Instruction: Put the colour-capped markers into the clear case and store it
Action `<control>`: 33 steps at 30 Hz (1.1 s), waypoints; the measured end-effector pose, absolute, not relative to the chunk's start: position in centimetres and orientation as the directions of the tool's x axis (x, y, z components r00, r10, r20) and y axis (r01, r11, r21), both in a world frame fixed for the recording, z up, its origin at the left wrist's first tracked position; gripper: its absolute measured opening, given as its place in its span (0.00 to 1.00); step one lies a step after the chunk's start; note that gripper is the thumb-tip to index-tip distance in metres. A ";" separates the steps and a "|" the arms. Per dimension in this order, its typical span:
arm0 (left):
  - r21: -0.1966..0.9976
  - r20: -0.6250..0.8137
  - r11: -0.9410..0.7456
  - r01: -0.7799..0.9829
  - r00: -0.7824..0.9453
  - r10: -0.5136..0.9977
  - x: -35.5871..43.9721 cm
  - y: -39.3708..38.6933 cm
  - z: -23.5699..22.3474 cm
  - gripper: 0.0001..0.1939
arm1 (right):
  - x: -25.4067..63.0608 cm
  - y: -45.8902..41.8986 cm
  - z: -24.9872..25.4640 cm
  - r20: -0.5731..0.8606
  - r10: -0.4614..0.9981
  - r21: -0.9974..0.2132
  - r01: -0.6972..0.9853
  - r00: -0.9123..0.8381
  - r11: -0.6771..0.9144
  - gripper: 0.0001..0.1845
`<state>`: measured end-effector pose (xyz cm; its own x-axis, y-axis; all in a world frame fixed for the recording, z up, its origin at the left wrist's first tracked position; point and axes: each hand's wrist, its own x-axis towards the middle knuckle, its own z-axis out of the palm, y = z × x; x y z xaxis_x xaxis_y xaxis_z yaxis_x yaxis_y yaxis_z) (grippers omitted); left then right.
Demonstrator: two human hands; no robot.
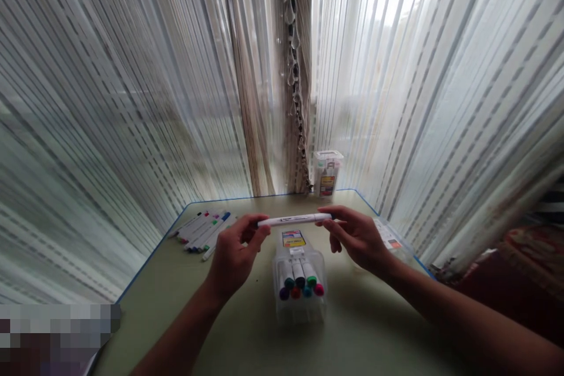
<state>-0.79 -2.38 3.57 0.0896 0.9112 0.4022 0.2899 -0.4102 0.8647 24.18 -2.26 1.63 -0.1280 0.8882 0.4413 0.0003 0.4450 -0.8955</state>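
On the left of the table (154, 311), loose markers (202, 234) lying side by side. Next, a white twin-tip marker (294, 220), level above a clear plastic box (300, 288) of upright markers, one end pinched by the left hand (235, 252), the other end pinched by the right hand (356, 238). Farther right, a flat clear case (392, 239).

The marker's label (293, 220) is too small to read.
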 end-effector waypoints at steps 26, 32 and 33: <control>0.586 0.546 -0.594 0.551 0.274 0.792 -1.9 -1.7 2.3 0.11 | 24.1 -2.4 1.3 0.457 0.875 -0.878 0.078 -0.158 0.472 0.14; 0.494 0.570 -0.640 0.588 0.337 0.749 -2.0 -1.7 2.0 0.10 | 24.1 -2.3 1.3 0.448 0.880 -0.883 0.080 -0.155 0.463 0.14; 0.487 0.574 -0.647 0.587 0.343 0.744 -2.0 -1.7 2.0 0.11 | 24.1 -2.3 1.3 0.447 0.881 -0.882 0.086 -0.157 0.463 0.14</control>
<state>-2.01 -1.68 2.01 0.3428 0.7436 0.5741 0.5872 -0.6467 0.4869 24.12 -2.26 1.31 -0.1570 0.8809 0.4465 0.0862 0.4626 -0.8823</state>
